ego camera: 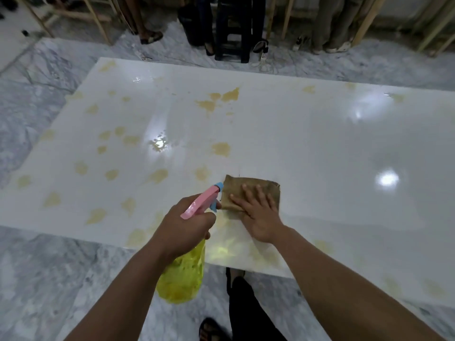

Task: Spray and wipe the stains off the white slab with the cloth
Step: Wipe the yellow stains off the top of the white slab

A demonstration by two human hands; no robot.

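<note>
The left hand [183,227] grips a yellow spray bottle [183,279] by its pink trigger head at 6 o'clock, while the right hand [258,214] presses flat, fingers spread, on the brown cloth [236,190] on the stained white slab [307,143].

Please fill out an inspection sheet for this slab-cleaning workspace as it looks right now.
Surface: white slab glossy, lying on marble floor; many yellowish stains on its left and middle, right part mostly clean.
Job's things: brown cloth flat on slab; spray bottle, yellow body, pink head.
Clutter: nothing seen on slab.
Grippers: left hand holds bottle; right hand presses flat on cloth, fingers spread.
Cables: power strip and cord beyond slab.
Surroundings: black stool, wooden frames, bystanders' feet.
</note>
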